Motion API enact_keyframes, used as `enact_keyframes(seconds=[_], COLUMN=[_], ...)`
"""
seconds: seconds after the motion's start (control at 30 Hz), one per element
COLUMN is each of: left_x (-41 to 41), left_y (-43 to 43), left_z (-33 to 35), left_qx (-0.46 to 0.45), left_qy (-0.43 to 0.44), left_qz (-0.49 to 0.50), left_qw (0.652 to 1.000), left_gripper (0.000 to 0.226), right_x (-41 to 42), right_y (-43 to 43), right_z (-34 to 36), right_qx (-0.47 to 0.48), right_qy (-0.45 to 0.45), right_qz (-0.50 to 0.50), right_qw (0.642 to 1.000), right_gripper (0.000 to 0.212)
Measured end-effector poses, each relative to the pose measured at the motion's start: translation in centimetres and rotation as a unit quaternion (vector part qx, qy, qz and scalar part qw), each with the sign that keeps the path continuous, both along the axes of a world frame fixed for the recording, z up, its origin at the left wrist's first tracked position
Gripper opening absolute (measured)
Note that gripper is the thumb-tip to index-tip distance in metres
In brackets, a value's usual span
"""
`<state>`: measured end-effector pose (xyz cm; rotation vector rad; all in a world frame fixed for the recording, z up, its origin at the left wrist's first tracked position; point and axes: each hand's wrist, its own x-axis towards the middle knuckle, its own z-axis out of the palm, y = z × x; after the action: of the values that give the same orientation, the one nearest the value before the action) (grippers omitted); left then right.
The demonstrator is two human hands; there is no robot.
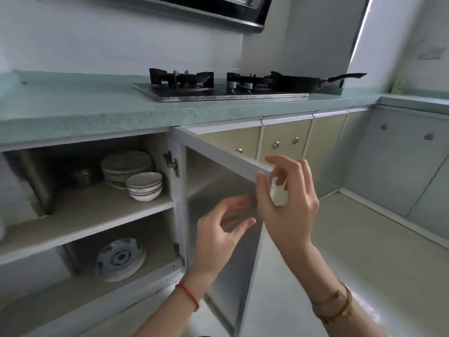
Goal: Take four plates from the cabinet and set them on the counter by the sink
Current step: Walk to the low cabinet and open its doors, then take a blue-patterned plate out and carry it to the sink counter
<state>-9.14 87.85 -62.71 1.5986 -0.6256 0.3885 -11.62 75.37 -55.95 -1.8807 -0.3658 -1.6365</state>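
The right hand [289, 203] grips the outer top corner of the swung-open, white-framed cabinet door [218, 205], thumb on the near face and fingers curled over its edge; a gold chain bracelet [334, 305] circles that wrist. The left hand [218, 229] hangs just inside the door's free edge with fingers loosely bent and parted, holding nothing; whether it touches the door cannot be told. A thin red string [188, 294] ties around its wrist. Inside the open cabinet, a stack of plain white plates [126, 166] sits on the upper shelf, with a stack of white bowls [144, 186] just in front and a small metal tin [81, 177] to the left. On the lower shelf lies a stack of blue-patterned plates [120, 259]. Above runs the pale green speckled counter [97, 110], bearing a steel gas hob [218, 92] and a black frying pan [313, 82].
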Motion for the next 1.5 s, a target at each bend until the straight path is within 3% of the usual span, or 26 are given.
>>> enact_keyframes(seconds=[0.13, 0.3, 0.63, 0.83, 0.97, 1.07, 1.17, 1.33, 1.5], left_x=[2.2, 4.7, 12.1, 18.5, 22.4, 24.7, 26.4, 29.1, 29.8], left_y=[7.6, 18.9, 31.8, 34.7, 36.7, 37.8, 38.8, 38.9, 38.1], left_z=[0.3, -2.9, -17.1, -26.5, -32.8, -36.5, -39.1, -41.2, -42.0], left_qx=[-0.002, -0.017, -0.040, 0.092, 0.131, 0.099, 0.162, 0.201, 0.227], left_qy=[0.050, 0.140, 0.310, 0.406, 0.430, 0.443, 0.418, 0.428, 0.416], left_qz=[0.098, 0.235, 0.326, 0.339, 0.339, 0.355, 0.383, 0.361, 0.390], left_qw=[0.994, 0.962, 0.892, 0.844, 0.827, 0.818, 0.808, 0.804, 0.790], left_gripper=[0.028, 0.026, 0.019, 0.030, 0.031, 0.034, 0.031, 0.036, 0.033], right_x=[2.2, 8.4, 21.7, 28.1, 32.3, 34.9, 37.0, 39.2, 40.0], right_y=[5.1, 12.9, 23.7, 26.4, 27.3, 27.9, 28.7, 30.1, 30.9], right_z=[-1.5, -7.7, -24.6, -34.5, -40.3, -43.2, -45.0, -46.9, -47.9], right_qx=[-0.034, 0.044, -0.001, -0.051, -0.067, -0.040, -0.048, -0.025, -0.065], right_qy=[0.135, 0.340, 0.535, 0.647, 0.686, 0.693, 0.693, 0.705, 0.705], right_qz=[0.160, 0.291, 0.241, 0.186, 0.149, 0.140, 0.141, 0.158, 0.139], right_qw=[0.977, 0.893, 0.810, 0.738, 0.709, 0.706, 0.706, 0.690, 0.693], right_gripper=[0.014, 0.013, 0.014, 0.024, 0.028, 0.027, 0.030, 0.038, 0.035])
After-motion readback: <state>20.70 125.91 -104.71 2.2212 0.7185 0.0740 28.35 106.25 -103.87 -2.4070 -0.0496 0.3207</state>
